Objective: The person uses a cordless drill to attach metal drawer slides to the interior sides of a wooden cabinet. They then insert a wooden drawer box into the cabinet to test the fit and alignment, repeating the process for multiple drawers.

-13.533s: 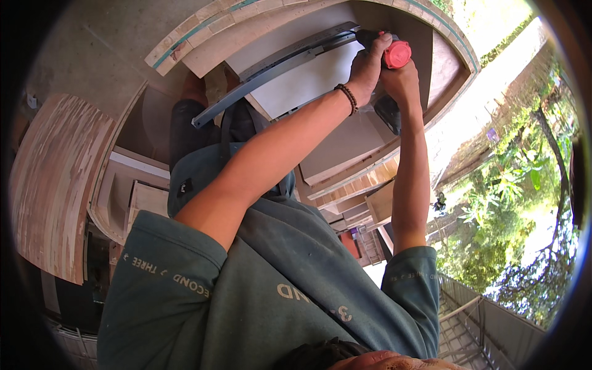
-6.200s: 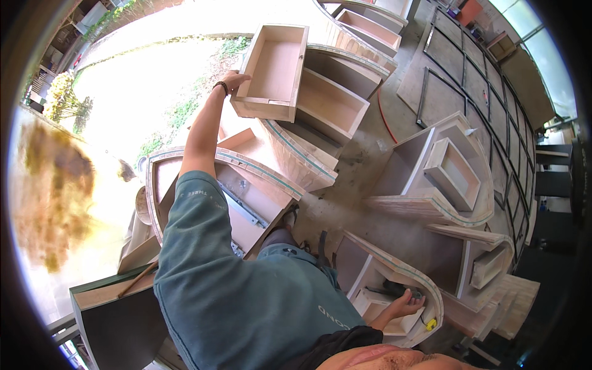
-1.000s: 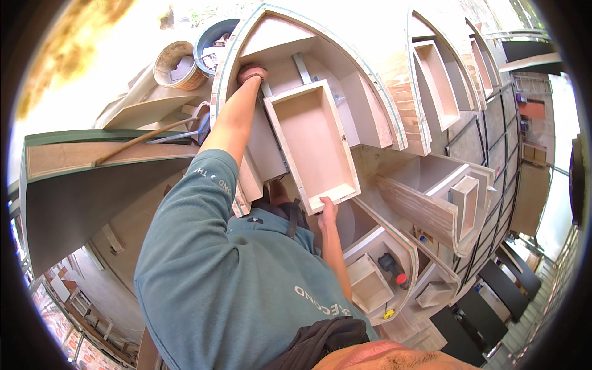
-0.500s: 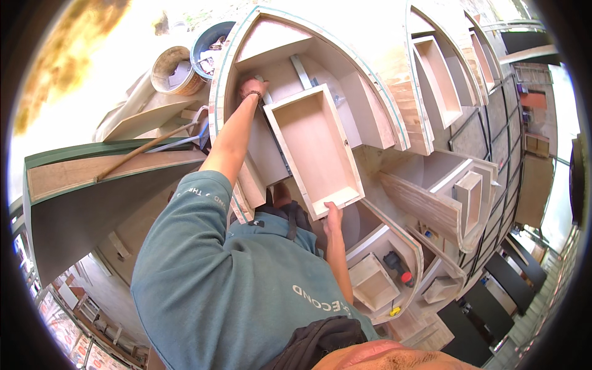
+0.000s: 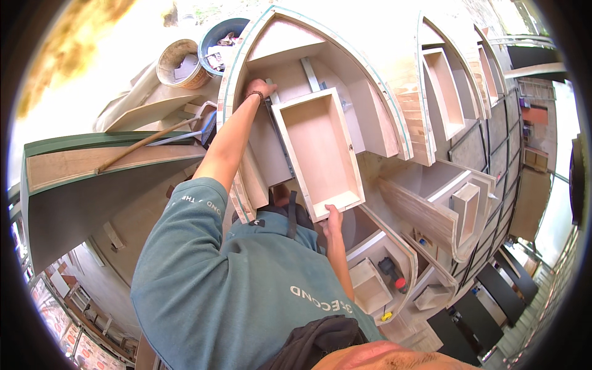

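A pale wooden drawer, an open-topped box, lies tilted partway inside a boat-shaped wooden cabinet with a pointed end. My right hand grips the drawer's near end, thumb over the rim and fingers underneath. Reaching into the cabinet's left side, my left hand has its fingers curled at the end of a metal drawer slide, which runs along the drawer's left side. Part of its grip is hidden. A second metal slide projects beyond the drawer's far end.
More boat-shaped cabinets with drawers stand to the right. Lower right, a cordless drill and a yellow tape measure lie by another cabinet. A bucket and a blue tub stand far left. A wooden handle rests on a green-edged piece.
The view has shifted slightly, so the cabinet and drawer appear a little farther right. Both hands keep about the same places on the slide and the drawer.
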The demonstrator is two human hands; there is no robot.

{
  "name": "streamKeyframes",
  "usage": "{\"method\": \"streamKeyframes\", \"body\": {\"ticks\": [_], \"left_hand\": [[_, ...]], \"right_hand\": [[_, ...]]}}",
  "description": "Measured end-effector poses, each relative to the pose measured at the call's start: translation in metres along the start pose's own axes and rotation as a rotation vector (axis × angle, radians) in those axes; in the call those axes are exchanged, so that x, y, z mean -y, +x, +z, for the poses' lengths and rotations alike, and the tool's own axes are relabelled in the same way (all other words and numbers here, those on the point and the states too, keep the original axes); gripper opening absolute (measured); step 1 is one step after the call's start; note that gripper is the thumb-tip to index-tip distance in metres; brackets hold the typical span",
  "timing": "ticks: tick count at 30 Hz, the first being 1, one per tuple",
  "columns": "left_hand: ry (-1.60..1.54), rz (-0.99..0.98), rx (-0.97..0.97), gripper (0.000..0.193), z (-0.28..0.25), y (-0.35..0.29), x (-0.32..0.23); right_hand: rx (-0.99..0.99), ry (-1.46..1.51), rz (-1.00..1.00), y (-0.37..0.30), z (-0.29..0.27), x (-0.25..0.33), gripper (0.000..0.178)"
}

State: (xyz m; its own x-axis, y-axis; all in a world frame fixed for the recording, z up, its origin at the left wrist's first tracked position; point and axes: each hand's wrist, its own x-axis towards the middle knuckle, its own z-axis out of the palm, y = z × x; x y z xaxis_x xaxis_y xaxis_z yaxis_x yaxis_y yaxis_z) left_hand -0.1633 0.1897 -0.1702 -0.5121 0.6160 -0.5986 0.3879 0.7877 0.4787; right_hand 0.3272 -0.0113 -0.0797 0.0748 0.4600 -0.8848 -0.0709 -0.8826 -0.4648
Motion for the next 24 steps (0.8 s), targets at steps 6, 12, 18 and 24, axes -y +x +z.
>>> {"method": "streamKeyframes", "body": {"ticks": [6,12,18,24], "left_hand": [[0.132,0.171,-0.282,0.045,-0.013,-0.038,-0.042],[0.361,0.251,-0.169,0.04,-0.014,-0.058,-0.051],[0.15,0.434,-0.152,0.046,-0.011,-0.014,-0.092],[0.172,0.198,0.179,0.059,0.031,0.032,-0.164]], "right_hand": [[-0.001,0.012,-0.004,-0.01,0.003,0.004,0.058],[-0.015,0.0,0.014,-0.011,0.003,0.008,0.057],[-0.041,-0.004,0.003,-0.007,0.004,0.006,0.056],[-0.079,0.026,0.014,-0.009,0.0,-0.001,0.056]]}}
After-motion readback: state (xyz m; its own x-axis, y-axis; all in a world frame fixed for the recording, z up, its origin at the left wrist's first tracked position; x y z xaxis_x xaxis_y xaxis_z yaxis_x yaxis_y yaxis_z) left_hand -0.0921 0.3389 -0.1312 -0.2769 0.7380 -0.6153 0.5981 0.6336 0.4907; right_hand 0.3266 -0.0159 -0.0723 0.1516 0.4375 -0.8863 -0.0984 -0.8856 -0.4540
